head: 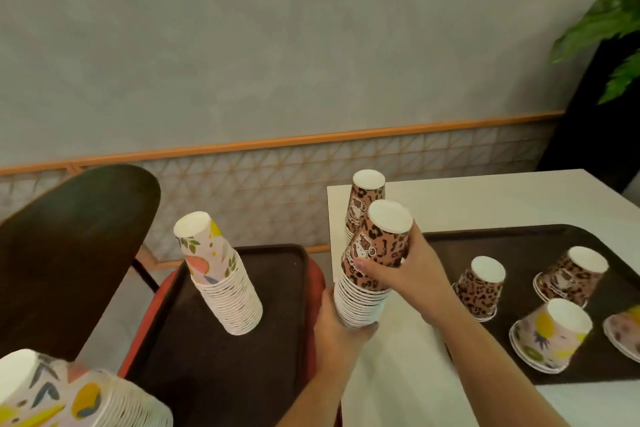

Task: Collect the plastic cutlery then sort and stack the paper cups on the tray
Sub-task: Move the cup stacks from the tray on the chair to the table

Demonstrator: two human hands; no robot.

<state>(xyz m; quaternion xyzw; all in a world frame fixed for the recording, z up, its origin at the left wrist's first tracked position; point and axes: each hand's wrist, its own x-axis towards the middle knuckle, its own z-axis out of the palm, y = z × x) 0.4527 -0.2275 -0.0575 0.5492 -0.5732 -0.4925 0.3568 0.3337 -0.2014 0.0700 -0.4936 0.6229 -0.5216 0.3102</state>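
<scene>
Left hand (341, 329) grips the base of the leopard stack (362, 302) just left of the white table (485, 198), right hand (401, 265) clamps a leopard cup (379, 246) over it; align rims squarely before pressing down.

Left grip (341, 319) curled and raised; right grip (398, 265) curled, forearm angled inward.

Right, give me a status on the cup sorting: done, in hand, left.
Done: a tall floral stack stands on the left tray.
In hand: the left hand holds the leopard stack from below; the right hand grips its top leopard cup.
Left: loose leopard and floral cups on the right tray. No cutlery visible.
</scene>
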